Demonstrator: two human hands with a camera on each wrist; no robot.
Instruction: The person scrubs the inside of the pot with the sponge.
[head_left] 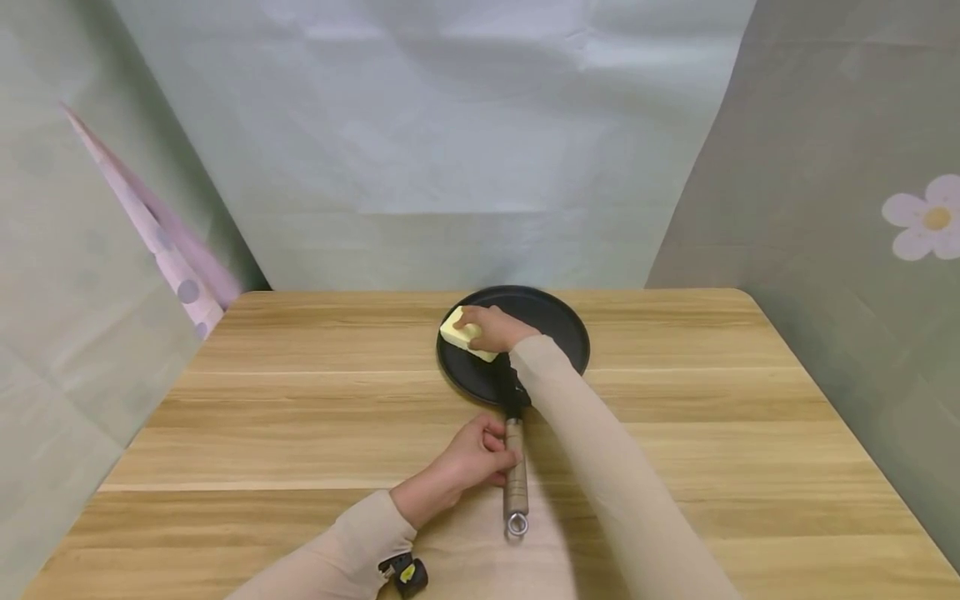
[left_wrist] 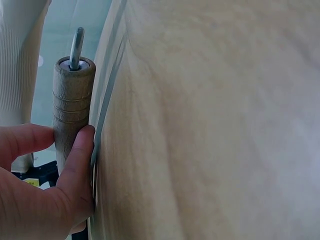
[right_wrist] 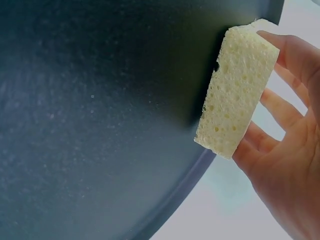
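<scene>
Right hand [head_left: 495, 327]: fingers [right_wrist: 292, 50] curled over a pale yellow sponge [head_left: 463, 332], gripping it and holding it flat against the inside of the pan [head_left: 555, 329], at the pan's left rim. In the right wrist view the sponge [right_wrist: 235, 87] showed open pores, one broad face touching the dark surface close to the pan's edge [right_wrist: 180, 187].

Left hand [head_left: 476, 458]: thumb [left_wrist: 80, 165] and fingers wrapped round the wooden handle [head_left: 515, 479], grasping it about halfway along. In the left wrist view the handle [left_wrist: 72, 100] bore turned grooves, and a metal ring [left_wrist: 77, 45] stood out of its end cap. In the head view the ring [head_left: 516, 525] lay on the tabletop, beyond the grip and nearest the person.

Pan: black, round, shallow, lying flat on the tabletop [head_left: 712, 433] toward its far middle, handle pointing back at the person.

Sleeves: beige, on both arms; the right forearm crossed above the joint between handle and pan.

Tabletop: light wood with long grain.

Surround: pale backdrop sheets on three sides; a flower print [head_left: 926, 217] on the right sheet; a pink dotted strip [head_left: 161, 237] leaning at the left.
</scene>
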